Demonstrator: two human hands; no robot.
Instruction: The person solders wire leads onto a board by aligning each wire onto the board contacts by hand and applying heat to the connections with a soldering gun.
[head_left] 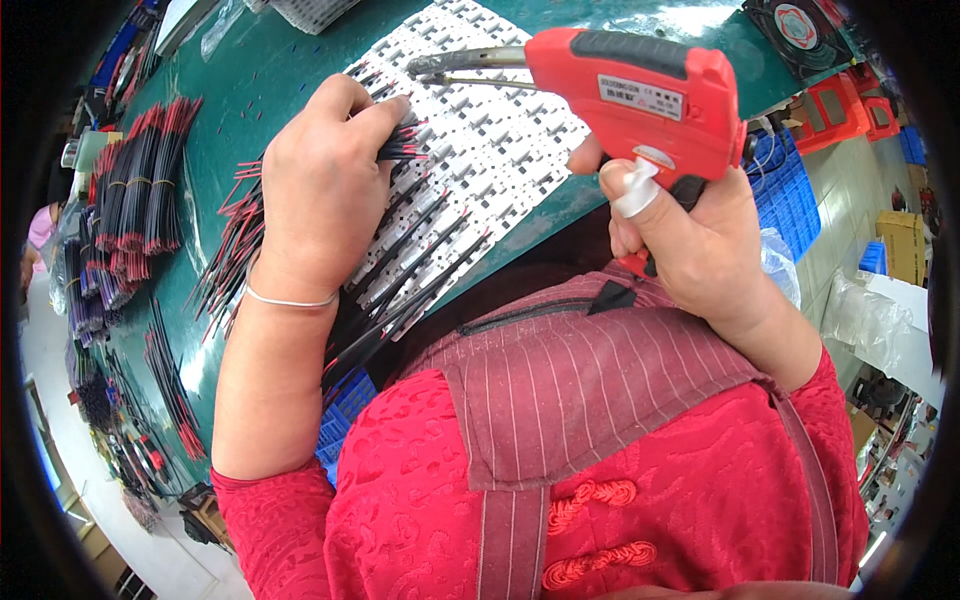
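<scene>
My right hand (705, 245) is wrapped round the grip of a red soldering gun (640, 105), and white tape covers part of its thumb. The gun's metal tip points left, over a white panel (510, 150) set with rows of small light parts. Above the panel's left side, my left hand (325, 180) is closed in a pinch on black wires with red ends (405, 145). Its fingertips are partly hidden, so the exact grip on each wire does not show. More black and red wires (415, 265) lie in rows across the panel's near side, below my left hand.
Loose red and black wires (235, 235) lie left of my left wrist. Tied wire bundles (140, 185) rest farther left on the green table (240, 75). A fan (800, 30) stands at the far right, with a blue crate (790, 195) below the table edge.
</scene>
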